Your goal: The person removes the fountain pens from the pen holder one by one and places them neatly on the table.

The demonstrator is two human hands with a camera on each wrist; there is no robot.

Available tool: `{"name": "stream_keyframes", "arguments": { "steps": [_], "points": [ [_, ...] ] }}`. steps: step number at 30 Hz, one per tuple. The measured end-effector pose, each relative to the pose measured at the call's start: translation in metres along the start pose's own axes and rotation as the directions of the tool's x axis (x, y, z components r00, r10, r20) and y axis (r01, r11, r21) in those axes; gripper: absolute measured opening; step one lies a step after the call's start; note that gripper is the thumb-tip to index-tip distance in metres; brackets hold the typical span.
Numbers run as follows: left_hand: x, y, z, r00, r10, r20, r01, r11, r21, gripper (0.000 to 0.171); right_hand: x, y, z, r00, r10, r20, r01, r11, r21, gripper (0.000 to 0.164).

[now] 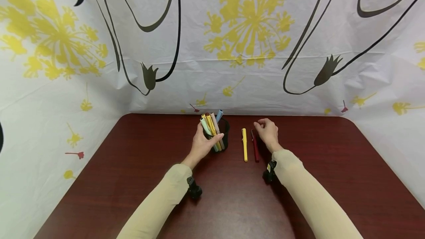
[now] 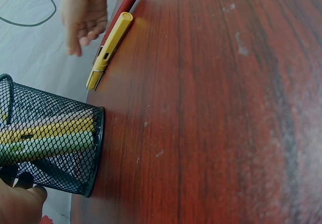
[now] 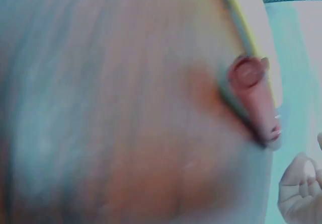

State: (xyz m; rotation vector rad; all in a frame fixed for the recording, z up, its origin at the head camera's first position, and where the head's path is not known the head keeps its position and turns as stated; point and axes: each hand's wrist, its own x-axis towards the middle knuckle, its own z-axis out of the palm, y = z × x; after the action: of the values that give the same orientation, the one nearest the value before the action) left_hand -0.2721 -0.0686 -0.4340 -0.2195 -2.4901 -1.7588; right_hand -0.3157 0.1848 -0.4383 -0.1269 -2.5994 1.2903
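Note:
A black mesh pen holder (image 1: 226,132) stands towards the back of the table, filled with several pens in yellow, pale green, pinkish and blue. My left hand (image 1: 201,144) grips it from the left side, thumb across the front. To its right a yellow pen (image 1: 245,145) and a dark red pen (image 1: 255,146) lie side by side on the table, pointing away from me. Just right of the red pen's far end is my right hand (image 1: 268,132), fingers loosely bent with nothing in them. In the right wrist view the red pen (image 3: 255,95) shows blurred, apart from the fingers.
The dark reddish wooden table (image 1: 318,161) ends at the back against a white hanging cloth (image 1: 186,40) with yellow and grey plant prints. A black camera is strapped on each wrist, over beige sleeves (image 1: 159,202).

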Motion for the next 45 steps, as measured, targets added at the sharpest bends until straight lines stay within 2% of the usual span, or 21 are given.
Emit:
{"name": "stream_keyframes", "arguments": {
  "steps": [3, 8, 12, 15, 20, 24, 29, 32, 38, 45],
  "points": [
    [0.0, 0.0, -0.001, 1.0, 0.002, -0.001, -0.002, 1.0, 0.005, 0.095, 0.0, -0.01, 0.0, 0.999, -0.037, -0.022, 0.039, 0.994, 0.106, 0.034],
    [0.0, -0.001, 0.0, 1.0, -0.001, -0.001, 0.001, 1.0, 0.011, 0.095, -0.004, -0.034, 0.004, 0.999, -0.04, 0.031, 0.028, 0.951, 0.307, 0.033],
    [0.001, -0.001, 0.0, 1.0, -0.009, -0.005, 0.009, 1.0, 0.014, 0.095, -0.009, -0.053, 0.011, 0.997, -0.063, 0.051, 0.036, 0.912, 0.408, 0.029],
    [0.001, 0.0, 0.0, 1.0, -0.01, -0.009, 0.01, 1.0, 0.015, 0.096, -0.013, -0.068, 0.016, 0.992, -0.115, 0.048, 0.081, 0.889, 0.45, 0.026],
    [0.001, 0.001, -0.001, 1.0, 0.003, -0.005, -0.003, 1.0, 0.015, 0.097, -0.021, -0.094, 0.02, 0.973, -0.212, 0.089, 0.153, 0.887, 0.436, 0.025],
    [0.001, 0.001, -0.001, 1.0, 0.011, -0.006, -0.011, 1.0, 0.016, 0.096, -0.027, -0.11, 0.024, 0.944, -0.292, 0.153, 0.206, 0.884, 0.419, 0.027],
    [0.002, 0.001, -0.001, 1.0, 0.01, -0.012, -0.01, 1.0, 0.006, 0.094, -0.031, -0.12, 0.031, 0.912, -0.349, 0.215, 0.25, 0.889, 0.383, 0.024],
    [0.002, 0.0, -0.002, 1.0, 0.015, -0.009, -0.015, 1.0, -0.005, 0.092, -0.03, -0.123, 0.036, 0.906, -0.359, 0.224, 0.275, 0.902, 0.333, 0.021],
    [0.002, -0.001, -0.001, 1.0, 0.012, 0.003, -0.012, 1.0, -0.002, 0.092, -0.028, -0.126, 0.044, 0.91, -0.343, 0.233, 0.286, 0.926, 0.247, 0.019],
    [0.002, -0.001, -0.001, 1.0, 0.013, 0.003, -0.013, 1.0, 0.001, 0.093, -0.025, -0.128, 0.049, 0.897, -0.387, 0.214, 0.344, 0.915, 0.21, 0.022]
  ]
}}
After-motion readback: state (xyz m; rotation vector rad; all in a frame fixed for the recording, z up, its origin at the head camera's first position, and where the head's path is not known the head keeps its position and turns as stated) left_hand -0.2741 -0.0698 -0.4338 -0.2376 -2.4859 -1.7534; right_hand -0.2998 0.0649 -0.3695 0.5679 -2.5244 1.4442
